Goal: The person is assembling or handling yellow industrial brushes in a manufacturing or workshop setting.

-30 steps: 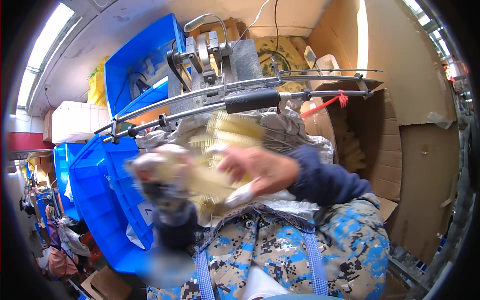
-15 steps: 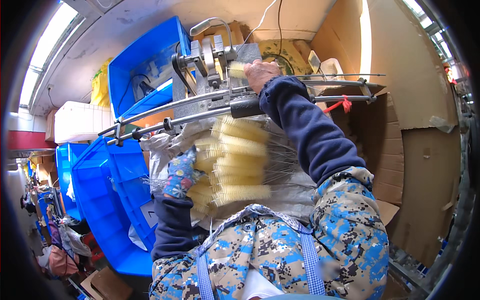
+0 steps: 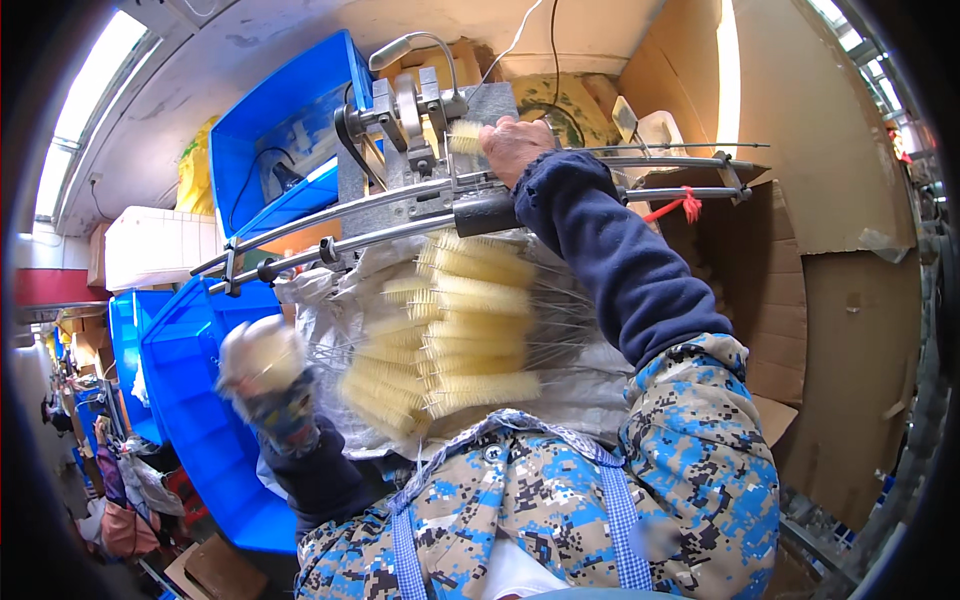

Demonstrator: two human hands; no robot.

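Beside the grinding machine [image 3: 408,115], my right hand [image 3: 515,148] is closed on a wire-stemmed brush. Its pale yellow bristle head [image 3: 466,137] sticks out to the left of my fingers, close to the machine's wheel. My left hand [image 3: 265,362], in a glove with a patterned cuff, is over the edge of a blue bin at the left; motion smears its fingers, so I cannot make out what they hold, if anything. Between my arms, a pile of similar brushes [image 3: 478,320] lies on a whitish sheet [image 3: 585,385], their thin wire stems pointing right and left.
Two metal rails [image 3: 390,228] run across in front of the machine, with a red tie [image 3: 690,205] at the right end. A blue bin [image 3: 190,400] stands at the left, another blue bin [image 3: 245,125] behind the rails. Cardboard [image 3: 850,360] walls the right side.
My left hand has moved left, off the brush pile to the blue bin's edge, uncovering the left brushes. My right hand stays at the machine with its brush.
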